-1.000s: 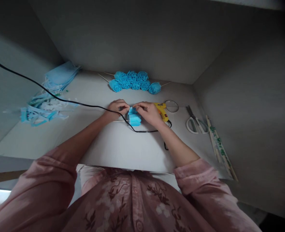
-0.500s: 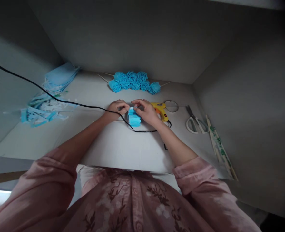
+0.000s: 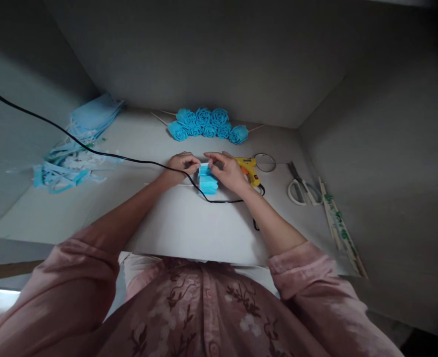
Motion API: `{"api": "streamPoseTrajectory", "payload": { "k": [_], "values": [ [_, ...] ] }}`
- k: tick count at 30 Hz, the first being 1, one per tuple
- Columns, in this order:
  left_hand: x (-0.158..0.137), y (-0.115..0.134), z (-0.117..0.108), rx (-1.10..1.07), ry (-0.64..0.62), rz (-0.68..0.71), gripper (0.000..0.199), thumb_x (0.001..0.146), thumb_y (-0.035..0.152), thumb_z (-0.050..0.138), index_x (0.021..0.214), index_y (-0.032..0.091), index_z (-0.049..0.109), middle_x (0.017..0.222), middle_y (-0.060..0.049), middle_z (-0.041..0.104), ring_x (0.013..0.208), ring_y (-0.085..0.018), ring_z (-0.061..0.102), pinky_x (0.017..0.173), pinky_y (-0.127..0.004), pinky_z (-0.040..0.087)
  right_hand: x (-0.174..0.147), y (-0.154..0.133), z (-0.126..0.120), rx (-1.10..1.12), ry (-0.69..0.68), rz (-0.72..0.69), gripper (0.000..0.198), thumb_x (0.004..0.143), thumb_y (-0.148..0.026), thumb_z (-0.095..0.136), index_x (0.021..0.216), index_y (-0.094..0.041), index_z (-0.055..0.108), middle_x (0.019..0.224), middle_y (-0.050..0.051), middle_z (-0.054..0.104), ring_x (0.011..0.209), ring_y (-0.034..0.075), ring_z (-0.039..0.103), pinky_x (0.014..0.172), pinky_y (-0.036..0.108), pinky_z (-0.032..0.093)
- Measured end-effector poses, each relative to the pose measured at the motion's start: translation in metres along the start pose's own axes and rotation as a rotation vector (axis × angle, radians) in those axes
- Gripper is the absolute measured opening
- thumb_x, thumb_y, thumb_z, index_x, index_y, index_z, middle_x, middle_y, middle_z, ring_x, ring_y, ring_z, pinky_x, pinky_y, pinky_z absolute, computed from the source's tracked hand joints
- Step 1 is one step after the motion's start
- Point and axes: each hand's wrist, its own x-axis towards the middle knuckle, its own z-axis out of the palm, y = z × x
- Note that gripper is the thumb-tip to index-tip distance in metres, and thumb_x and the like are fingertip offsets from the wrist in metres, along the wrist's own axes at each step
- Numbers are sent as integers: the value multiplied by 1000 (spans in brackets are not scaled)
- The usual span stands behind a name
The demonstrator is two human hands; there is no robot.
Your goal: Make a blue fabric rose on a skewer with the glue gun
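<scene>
A pleated strip of blue face-mask fabric (image 3: pixel 208 185) lies in front of me at the middle of the white tabletop. My left hand (image 3: pixel 183 163) pinches its upper left corner between thumb and finger. At the upper right corner my right hand (image 3: pixel 227 171) is closed on the same strip, its other fingers bent. A pale thin stick (image 3: pixel 167 185) reaches left from the strip, beneath my left forearm; its right end is hidden. Just right of my right hand rests a yellow glue gun (image 3: pixel 247 167), partly covered by that hand.
Blue fabric roses (image 3: pixel 209 124) on sticks lie at the back. Face masks (image 3: pixel 96 116) and cut scraps (image 3: pixel 68 171) are at left. A ring of tape (image 3: pixel 264 162), scissors (image 3: pixel 300 188) and wrapped sticks (image 3: pixel 340 225) are at right. A black cord (image 3: pixel 130 159) crosses above my left wrist.
The whole view has shifted slightly. My hands have barely moved; the strip's white upper edge now shows more clearly between my fingertips.
</scene>
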Motion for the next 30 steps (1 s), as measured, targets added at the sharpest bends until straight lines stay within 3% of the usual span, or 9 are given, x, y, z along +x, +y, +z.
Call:
{"api": "streamPoseTrajectory", "payload": {
  "k": [4, 7, 11, 30],
  "values": [
    [-1, 0, 0, -36, 20, -66, 13, 82, 27, 68, 80, 17, 76, 81, -3, 73, 78, -17, 64, 75, -26, 51, -4, -9, -5, -170, 90, -95, 38, 92, -20, 57, 127, -23, 69, 123, 10, 75, 119, 29, 63, 111, 48, 41],
    [-1, 0, 1, -49, 16, -82, 14, 82, 29, 69, 79, 17, 76, 78, -3, 72, 75, -16, 63, 73, -26, 51, -7, -21, -9, -348, 123, -155, 20, 99, -30, 58, 107, -24, 75, 111, 9, 76, 112, 29, 62, 114, 50, 33],
    [-1, 1, 2, -58, 13, -75, 17, 83, 31, 68, 77, 17, 75, 77, -3, 71, 75, -16, 64, 74, -26, 51, -7, -28, -9, -480, 45, -169, 25, 103, -33, 55, 93, -24, 77, 94, 7, 76, 97, 27, 62, 110, 50, 31],
    [-1, -1, 3, -116, -42, 58, 17, 85, 32, 69, 77, 19, 76, 78, -5, 73, 81, -19, 67, 81, -30, 53, -7, -23, -6, -443, -44, -134, 28, 105, -32, 54, 96, -25, 80, 96, 6, 80, 95, 25, 65, 112, 49, 30]
  ]
}}
